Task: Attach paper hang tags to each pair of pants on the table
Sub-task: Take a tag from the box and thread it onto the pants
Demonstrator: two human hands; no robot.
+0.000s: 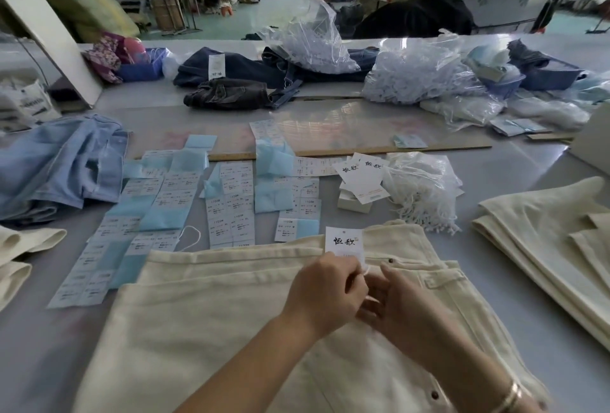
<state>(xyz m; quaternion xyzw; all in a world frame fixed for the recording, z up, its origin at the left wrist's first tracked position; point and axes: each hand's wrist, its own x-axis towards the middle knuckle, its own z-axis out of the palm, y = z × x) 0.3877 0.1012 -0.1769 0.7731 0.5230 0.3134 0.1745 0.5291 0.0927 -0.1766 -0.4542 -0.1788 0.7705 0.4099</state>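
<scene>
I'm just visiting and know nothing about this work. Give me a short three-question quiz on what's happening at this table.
1. True or false: the hang tag lies on the cream pants at the waistband.
2. What are the left hand and right hand working? A) scissors B) a white string C) a pen
3. Where are the spare hang tags stacked: left or right of the blue label sheets?

Key: 1 true; 2 B; 3 right.

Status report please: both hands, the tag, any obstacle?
Left hand and right hand pinch white string at waistband. Hang tag lies on cream pants. Nothing in the way.
</scene>
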